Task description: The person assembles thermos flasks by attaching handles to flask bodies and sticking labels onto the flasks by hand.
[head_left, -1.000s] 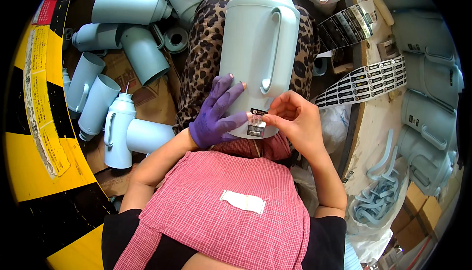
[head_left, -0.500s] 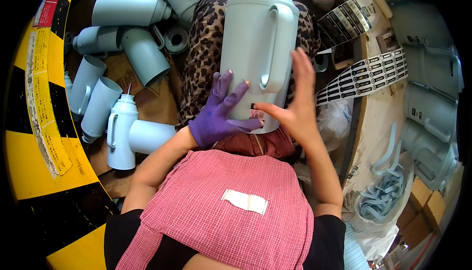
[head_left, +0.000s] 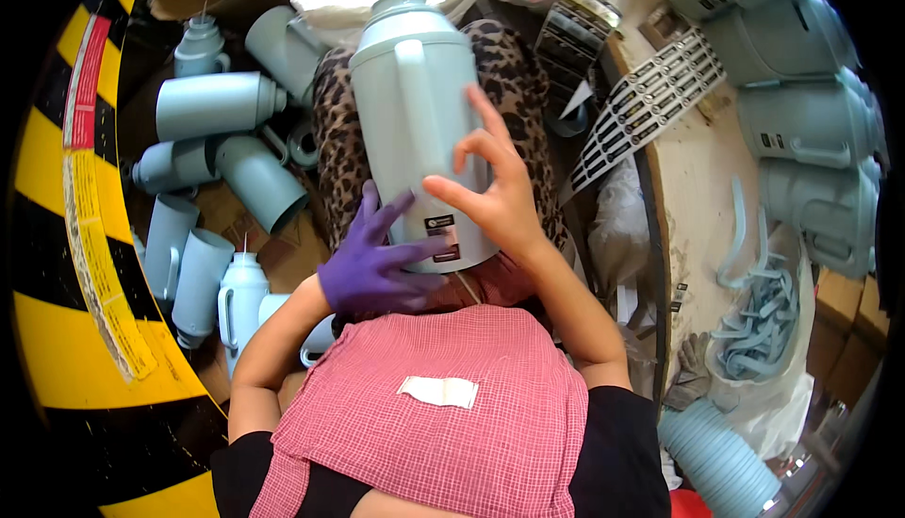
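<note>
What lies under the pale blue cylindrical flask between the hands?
Leopard-print fabric shows at both sides of the pale blue cylindrical flask; what lies directly beneath is covered.

Left hand [head_left: 377,268], fingers [head_left: 412,253] spread; right hand [head_left: 504,199] loosely curled.

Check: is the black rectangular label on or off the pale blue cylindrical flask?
On. The label lies on the flask near its base, partly covered by the purple gloved left hand; full adhesion, cannot tell.
</note>
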Demonstrator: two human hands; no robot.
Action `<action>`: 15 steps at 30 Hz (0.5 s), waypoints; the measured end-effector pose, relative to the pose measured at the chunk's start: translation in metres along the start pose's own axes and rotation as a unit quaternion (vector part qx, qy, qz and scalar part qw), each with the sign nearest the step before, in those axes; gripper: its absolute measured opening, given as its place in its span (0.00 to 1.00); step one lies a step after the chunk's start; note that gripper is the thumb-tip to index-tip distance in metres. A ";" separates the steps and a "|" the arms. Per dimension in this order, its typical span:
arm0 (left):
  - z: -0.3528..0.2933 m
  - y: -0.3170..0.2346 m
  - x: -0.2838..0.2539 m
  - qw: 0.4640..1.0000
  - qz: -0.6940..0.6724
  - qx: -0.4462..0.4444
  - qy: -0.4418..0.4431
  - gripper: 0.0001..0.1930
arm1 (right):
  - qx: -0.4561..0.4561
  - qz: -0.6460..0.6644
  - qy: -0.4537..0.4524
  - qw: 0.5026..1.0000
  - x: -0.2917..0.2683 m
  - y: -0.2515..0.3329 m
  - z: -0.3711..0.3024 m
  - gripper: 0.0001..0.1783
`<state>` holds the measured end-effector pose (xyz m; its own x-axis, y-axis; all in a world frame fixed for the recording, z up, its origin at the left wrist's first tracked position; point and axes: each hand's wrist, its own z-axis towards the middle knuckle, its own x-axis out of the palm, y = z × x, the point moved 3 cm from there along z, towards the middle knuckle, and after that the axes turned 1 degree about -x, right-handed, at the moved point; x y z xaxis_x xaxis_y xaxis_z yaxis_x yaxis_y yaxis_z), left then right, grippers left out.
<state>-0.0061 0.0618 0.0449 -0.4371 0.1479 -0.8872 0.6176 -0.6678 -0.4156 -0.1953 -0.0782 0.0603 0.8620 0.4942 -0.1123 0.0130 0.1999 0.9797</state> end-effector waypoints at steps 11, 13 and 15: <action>0.102 0.323 -0.083 0.988 -0.037 -0.128 -0.073 0.21 | 0.018 -0.098 -0.336 0.936 -0.062 -0.029 -0.077 0.21; 0.113 0.326 -0.062 0.981 0.141 -0.115 0.066 0.20 | 0.116 -0.049 -0.482 0.867 -0.097 -0.073 -0.100 0.36; 0.120 0.298 -0.073 0.939 -0.249 -0.226 -0.073 0.17 | 0.213 -0.104 -0.526 0.817 -0.123 -0.120 -0.110 0.34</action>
<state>0.1310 -0.2356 0.0099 -0.8105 0.2359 -0.5361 0.5121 -0.1589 -0.8441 -0.3588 -0.0699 -0.0622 0.7743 -0.5577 -0.2990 0.1973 -0.2362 0.9515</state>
